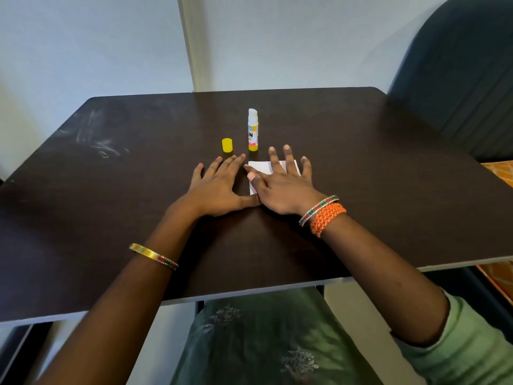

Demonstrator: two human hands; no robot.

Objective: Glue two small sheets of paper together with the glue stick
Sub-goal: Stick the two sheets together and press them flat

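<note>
Pale walls meet in a corner behind a dark brown table (361,162), whose top shows faint chalky scuffs toward its far left. Near the middle of it stands the glue stick (253,130), upright and uncapped, its white glue raised above the tube; the yellow cap (227,145) stands just beside it on the left, apart from it. Nearer the person lies the white paper (256,169) — only one white patch can be made out, so whether it is two sheets stacked edge to edge or a single one cannot be told from here. The right hand (283,187) lies flat across it with fingers spread and straight, pressing down and covering most of it. The left hand (219,187) rests flat on the bare table just beside the paper's left edge, fingers straight and a little apart, its thumb reaching toward the paper's near corner; it holds nothing. With the stick set aside open and a palm bearing down on the paper, the gluing itself looks done and the sheets seem to be in the pressing stage — a judgement, since no glue line shows. What appears left is smoothing the paper out, checking that it holds, and capping the stick.
</note>
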